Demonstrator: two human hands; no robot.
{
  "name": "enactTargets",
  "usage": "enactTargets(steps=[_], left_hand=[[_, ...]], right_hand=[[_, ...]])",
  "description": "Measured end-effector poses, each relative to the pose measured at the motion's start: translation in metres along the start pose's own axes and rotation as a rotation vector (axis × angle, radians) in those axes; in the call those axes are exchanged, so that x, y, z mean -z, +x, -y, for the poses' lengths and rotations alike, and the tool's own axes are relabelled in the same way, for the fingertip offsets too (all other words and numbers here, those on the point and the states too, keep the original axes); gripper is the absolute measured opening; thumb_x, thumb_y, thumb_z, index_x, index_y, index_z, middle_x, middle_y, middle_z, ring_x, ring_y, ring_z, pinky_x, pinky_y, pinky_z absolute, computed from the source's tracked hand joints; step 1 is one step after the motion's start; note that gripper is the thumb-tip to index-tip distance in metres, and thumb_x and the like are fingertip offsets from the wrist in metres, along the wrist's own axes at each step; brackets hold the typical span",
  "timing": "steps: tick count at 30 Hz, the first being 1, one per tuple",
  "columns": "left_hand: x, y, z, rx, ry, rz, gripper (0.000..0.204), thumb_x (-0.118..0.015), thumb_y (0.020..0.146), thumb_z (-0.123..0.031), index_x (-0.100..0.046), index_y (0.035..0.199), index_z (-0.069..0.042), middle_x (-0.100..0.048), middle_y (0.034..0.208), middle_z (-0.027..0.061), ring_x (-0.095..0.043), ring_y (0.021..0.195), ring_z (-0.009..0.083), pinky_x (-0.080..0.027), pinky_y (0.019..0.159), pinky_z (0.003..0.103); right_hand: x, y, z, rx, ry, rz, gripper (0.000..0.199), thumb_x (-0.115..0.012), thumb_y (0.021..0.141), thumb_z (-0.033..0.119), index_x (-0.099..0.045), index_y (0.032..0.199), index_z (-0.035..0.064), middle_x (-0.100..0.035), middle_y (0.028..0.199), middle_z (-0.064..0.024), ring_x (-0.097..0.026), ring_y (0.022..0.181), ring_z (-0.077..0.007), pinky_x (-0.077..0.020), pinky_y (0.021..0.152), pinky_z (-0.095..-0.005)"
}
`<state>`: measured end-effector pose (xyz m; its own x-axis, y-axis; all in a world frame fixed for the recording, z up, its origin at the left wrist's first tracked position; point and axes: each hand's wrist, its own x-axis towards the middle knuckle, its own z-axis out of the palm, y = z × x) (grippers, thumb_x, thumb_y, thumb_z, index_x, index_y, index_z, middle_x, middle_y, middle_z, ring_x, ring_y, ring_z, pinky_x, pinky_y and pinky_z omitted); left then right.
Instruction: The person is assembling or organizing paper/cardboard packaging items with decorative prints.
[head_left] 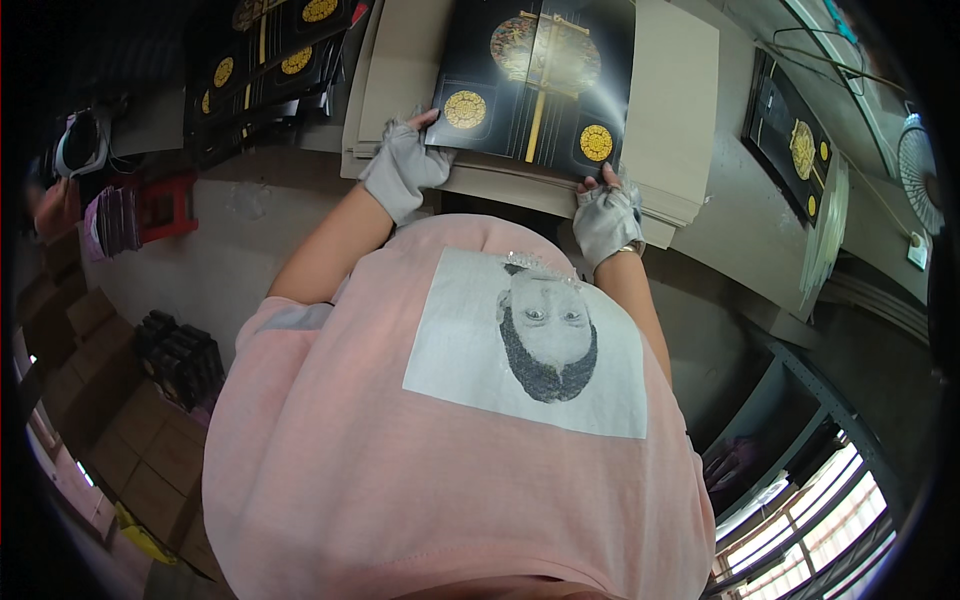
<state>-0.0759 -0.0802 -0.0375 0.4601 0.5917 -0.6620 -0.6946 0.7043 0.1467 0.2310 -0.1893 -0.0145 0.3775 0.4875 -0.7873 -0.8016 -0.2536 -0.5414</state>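
1. My gloved left hand (408, 168) is at the near left corner of the black-and-gold panel (530, 115), a fingertip on its left edge. I can't tell whether this grip pinches it.
2. My gloved right hand (607, 212) has its fingertips at the near right corner; closed or merely touching, I can't tell.
3. The panel lies on the pale board stack (675, 110), whose near edge juts past the panel's toward my pink shirt (440, 480).
4. Rightward, a wide strip of board gives me sliding room; leftward, the strip is narrower.
5. Dark printed panels (290, 75) crowd the stack's left side.
6. Across the table (730, 190), another black panel (785, 140) lies apart, to the right.
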Motion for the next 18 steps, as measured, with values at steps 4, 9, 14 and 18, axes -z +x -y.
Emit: enactTargets(steps=[4,9,14,18], left_hand=[[0.009,-0.002,0.018,0.050,-0.135,0.143,0.035,-0.054,0.102,-0.010,-0.057,0.135,0.000,-0.065,0.134,0.0174,-0.063,0.125,0.0327,-0.053,0.108,0.047],[0.013,0.006,0.013,-0.210,0.386,0.061,0.064,-0.064,0.095,-0.005,-0.039,0.154,-0.002,-0.060,0.143,0.0175,-0.062,0.127,0.0314,-0.053,0.106,0.045],[-0.014,-0.016,0.008,-0.948,1.987,-0.035,0.094,-0.077,0.087,-0.017,-0.024,0.165,-0.014,-0.044,0.156,0.0225,-0.047,0.142,0.0359,-0.041,0.116,0.041],[-0.049,-0.038,0.010,-0.813,2.527,-0.025,0.098,-0.075,0.088,-0.045,-0.021,0.166,-0.020,-0.027,0.169,0.0175,-0.029,0.155,0.0331,-0.028,0.125,0.040]], right_hand=[[0.003,0.006,0.000,-0.014,0.074,0.010,0.032,-0.075,0.094,0.015,-0.057,0.120,0.0105,-0.065,0.091,-0.0054,-0.065,0.071,-0.0194,-0.0568,0.069,-0.0357],[0.012,0.025,-0.004,0.146,-0.072,-0.074,0.037,-0.075,0.094,0.013,-0.056,0.125,0.0079,-0.063,0.094,-0.0071,-0.064,0.074,-0.0203,-0.0571,0.073,-0.0341],[0.040,0.065,-0.009,0.746,-1.002,-0.267,0.076,-0.079,0.090,0.032,-0.045,0.149,-0.0008,-0.062,0.132,-0.0213,-0.065,0.112,-0.0332,-0.0542,0.097,-0.0451],[0.003,-0.018,0.005,1.176,-1.759,-0.323,0.109,-0.079,0.076,0.067,-0.041,0.154,0.0014,-0.046,0.152,-0.0298,-0.032,0.150,-0.0437,-0.0300,0.121,-0.0511]])
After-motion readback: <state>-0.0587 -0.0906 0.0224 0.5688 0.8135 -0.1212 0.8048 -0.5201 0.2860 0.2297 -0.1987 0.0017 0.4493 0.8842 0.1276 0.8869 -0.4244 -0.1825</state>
